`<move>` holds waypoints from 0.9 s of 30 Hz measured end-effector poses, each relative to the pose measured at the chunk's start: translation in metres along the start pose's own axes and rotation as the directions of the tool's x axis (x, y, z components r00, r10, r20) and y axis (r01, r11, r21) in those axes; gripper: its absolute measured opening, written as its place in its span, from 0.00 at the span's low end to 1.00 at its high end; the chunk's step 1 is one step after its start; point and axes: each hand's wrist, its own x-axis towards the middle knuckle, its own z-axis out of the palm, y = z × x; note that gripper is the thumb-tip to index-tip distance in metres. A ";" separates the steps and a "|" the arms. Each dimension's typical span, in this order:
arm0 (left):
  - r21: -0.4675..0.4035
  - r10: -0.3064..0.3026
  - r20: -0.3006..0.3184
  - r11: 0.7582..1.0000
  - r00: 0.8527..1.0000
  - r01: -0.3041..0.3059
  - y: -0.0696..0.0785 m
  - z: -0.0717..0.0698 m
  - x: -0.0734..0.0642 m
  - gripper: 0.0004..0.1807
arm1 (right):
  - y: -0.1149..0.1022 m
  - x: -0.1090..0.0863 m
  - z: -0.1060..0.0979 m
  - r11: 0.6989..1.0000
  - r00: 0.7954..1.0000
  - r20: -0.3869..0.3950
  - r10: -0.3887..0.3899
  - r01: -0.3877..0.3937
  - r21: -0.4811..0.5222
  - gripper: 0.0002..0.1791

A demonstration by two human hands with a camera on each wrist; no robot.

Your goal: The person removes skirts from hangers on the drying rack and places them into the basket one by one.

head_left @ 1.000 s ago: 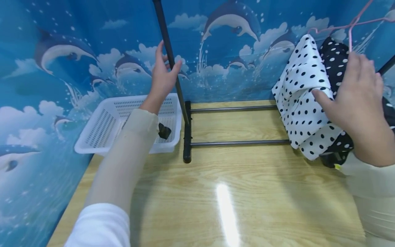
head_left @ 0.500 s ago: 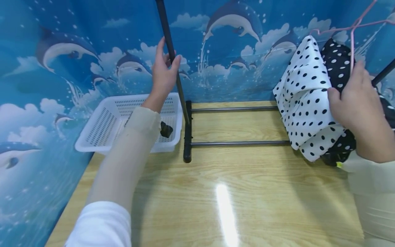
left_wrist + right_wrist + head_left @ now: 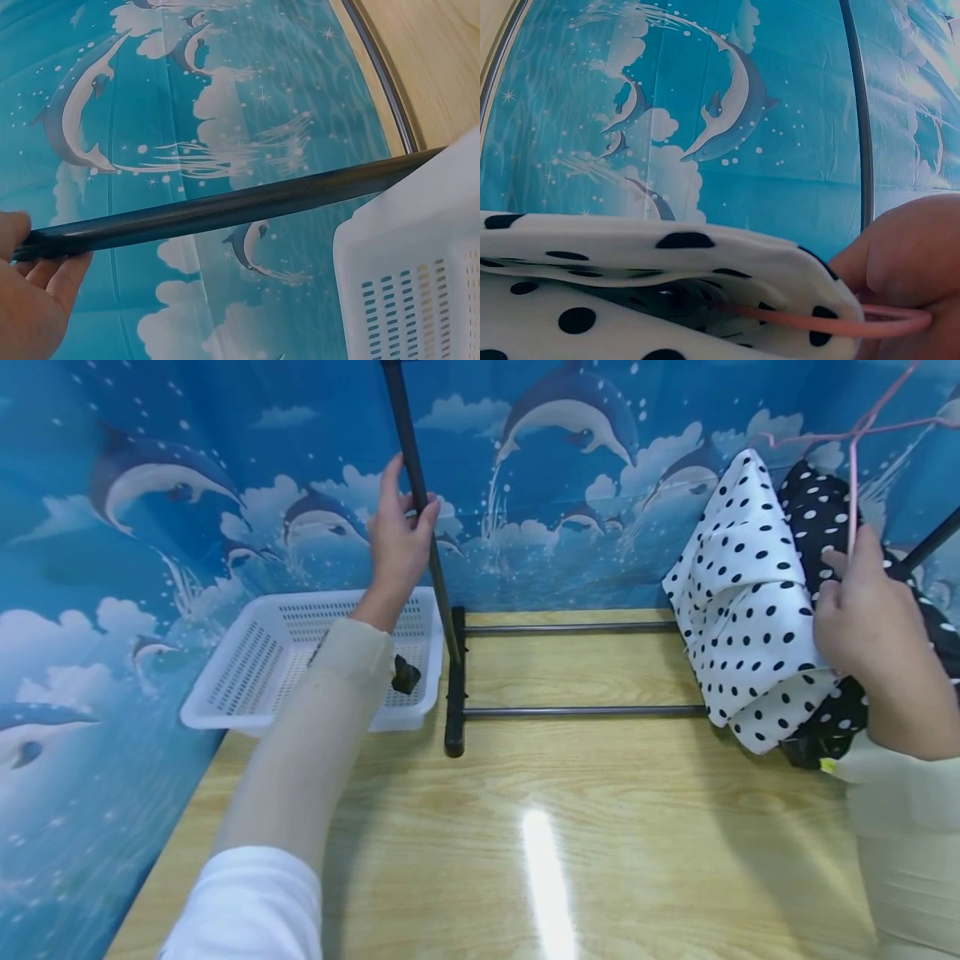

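Note:
My left hand (image 3: 401,547) holds the black upright pole (image 3: 411,435) of a rack; in the left wrist view the thumb and fingers of the left hand (image 3: 34,307) lie on either side of the pole (image 3: 225,208). On the right, a pink hanger (image 3: 853,468) carries a white cloth with black dots (image 3: 750,552), and black cloth with white dots (image 3: 813,514) hangs behind. My right hand (image 3: 873,627) pinches a lower end of the hanger beside the cloth. In the right wrist view, the hanger (image 3: 855,328) runs out of the cloth's opening to the right hand (image 3: 911,262).
A white perforated basket (image 3: 262,647) stands left of the rack with a small dark object (image 3: 405,675) inside. Two grey bars (image 3: 585,711) run low along the wooden tabletop (image 3: 600,827). Another dark pole (image 3: 933,539) rises at the right. A blue dolphin curtain (image 3: 480,443) hangs behind.
My right hand, spread over the dotted cloth a second ago, has lowered slightly and its fingers have closed on the hanger's end. My left hand has stayed at the pole.

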 end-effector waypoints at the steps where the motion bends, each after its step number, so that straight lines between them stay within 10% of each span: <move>1: 0.013 0.004 -0.003 1.000 1.000 -0.004 0.000 0.000 0.000 0.35 | 0.001 0.000 0.001 1.000 1.000 -0.003 0.003 -0.003 0.004 0.32; 15: 0.006 0.038 -0.007 0.999 0.999 -0.038 -0.004 0.001 0.000 0.36 | 0.012 0.008 0.011 0.968 0.985 -0.081 0.150 -0.130 0.215 0.27; 27: -0.011 0.038 -0.001 0.999 0.999 -0.038 -0.006 0.001 -0.002 0.37 | 0.018 0.007 0.010 0.849 0.975 -0.097 0.197 -0.121 0.514 0.24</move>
